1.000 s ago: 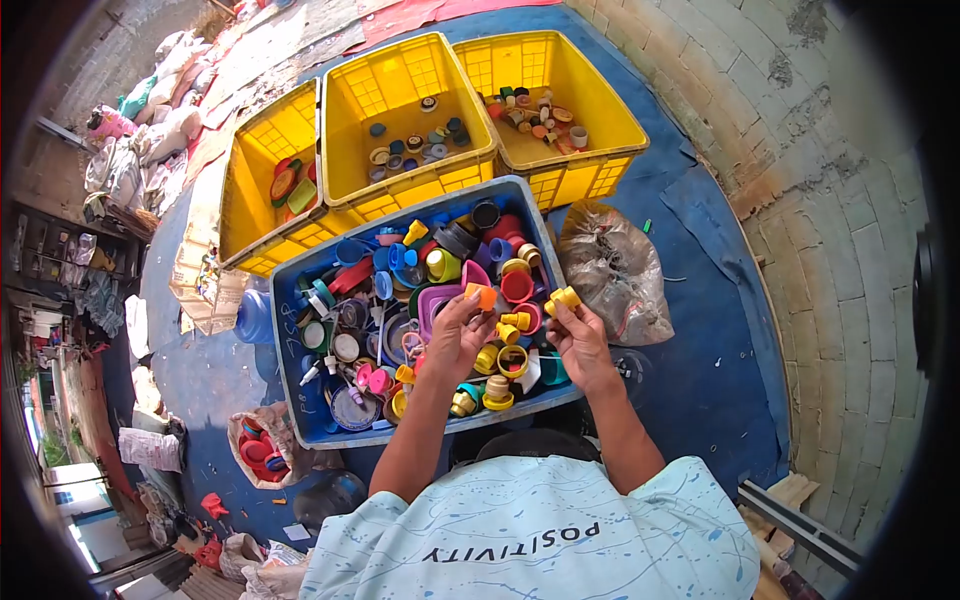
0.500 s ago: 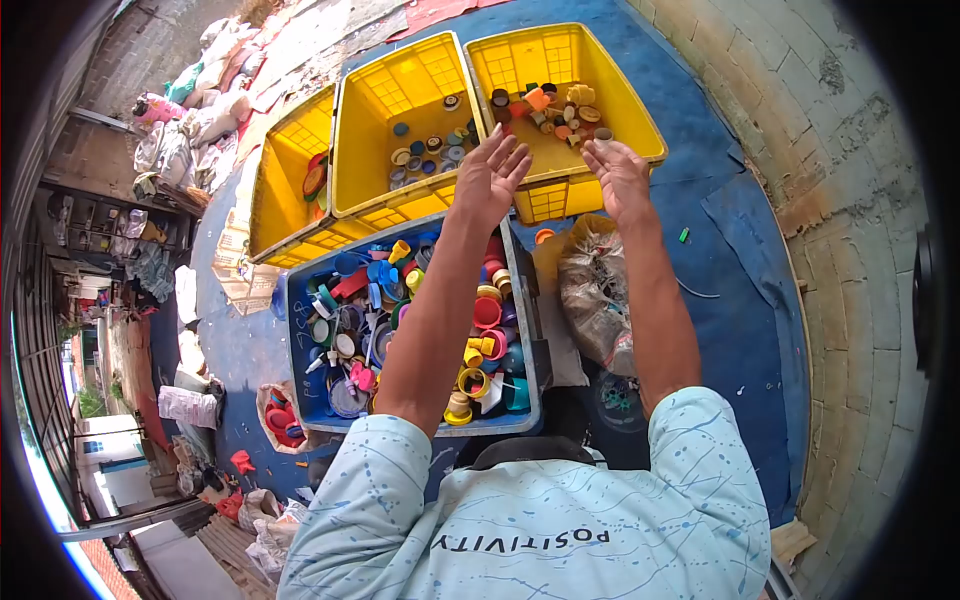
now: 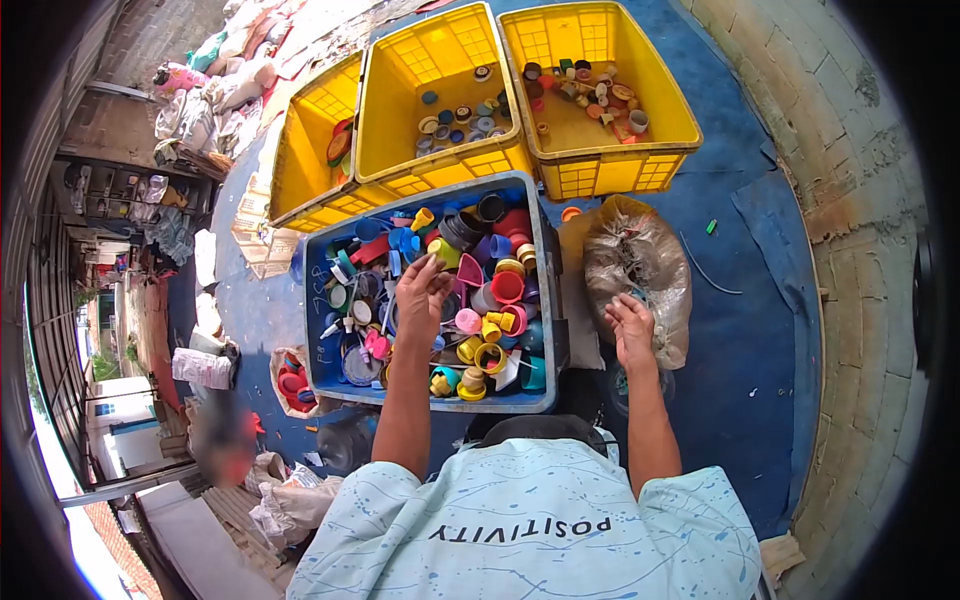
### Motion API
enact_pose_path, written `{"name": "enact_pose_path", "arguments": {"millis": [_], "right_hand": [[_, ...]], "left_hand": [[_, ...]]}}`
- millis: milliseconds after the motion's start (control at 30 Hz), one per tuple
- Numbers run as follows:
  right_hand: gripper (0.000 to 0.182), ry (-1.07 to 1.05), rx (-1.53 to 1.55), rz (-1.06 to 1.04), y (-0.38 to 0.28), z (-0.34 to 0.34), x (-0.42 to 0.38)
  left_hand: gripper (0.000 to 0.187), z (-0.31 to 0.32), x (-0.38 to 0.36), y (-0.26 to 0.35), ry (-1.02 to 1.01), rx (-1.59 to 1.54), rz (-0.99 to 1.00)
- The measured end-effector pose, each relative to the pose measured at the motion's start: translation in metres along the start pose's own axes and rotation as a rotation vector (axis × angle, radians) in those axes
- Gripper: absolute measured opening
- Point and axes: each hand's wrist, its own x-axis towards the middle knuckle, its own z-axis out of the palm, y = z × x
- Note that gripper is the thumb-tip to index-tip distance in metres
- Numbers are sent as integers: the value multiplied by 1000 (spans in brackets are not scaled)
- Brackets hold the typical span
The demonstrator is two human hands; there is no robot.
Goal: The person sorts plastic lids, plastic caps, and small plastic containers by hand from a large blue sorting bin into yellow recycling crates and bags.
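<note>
The left forearm (image 3: 405,405) and right forearm (image 3: 648,425) reach forward, bare and well apart, the left a little farther out. The left hand (image 3: 422,294) curls loosely; the right hand (image 3: 632,328) has half-bent fingers angled inward, thumb toward the left.

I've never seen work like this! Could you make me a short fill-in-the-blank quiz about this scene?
1. The left hand is over a ____ crate of colourful caps.
2. Beyond that crate stand ____ yellow crates.
3. The bulging sack, near the right hand, lies to its ____.
4. The shirt bears the word ____.

Missing words: blue; three; right; POSITIVITY.
</note>
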Motion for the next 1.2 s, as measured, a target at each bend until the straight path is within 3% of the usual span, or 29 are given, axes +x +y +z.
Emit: {"name": "enact_pose_path", "arguments": {"millis": [100,200,233,400,567,700,1000,1200], "right_hand": [[33,77,-301,-17,21,-8,-39],[27,61,-565,-188,22,11,-66],[22,46,-654,-360,22,23,-72],[22,-3,-1105,-757,6,111,-106],[25,-328,-1332,-850,43,164,-107],[34,-310,-1478,-910,71,166,-101],[41,-255,-1655,-876,82,160,-90],[39,-253,-1616,-919,83,157,-91]], "left_hand": [[25,-47,-28,-8,107,99,54],[22,-84,-48,-15,167,143,92],[22,-94,-53,-16,180,138,100],[17,-151,-63,-10,217,109,113],[17,-194,-77,-11,241,145,136],[14,-216,-90,-15,330,80,121],[16,-214,-106,-14,245,142,138],[16,-211,-100,-32,230,227,174]]}}
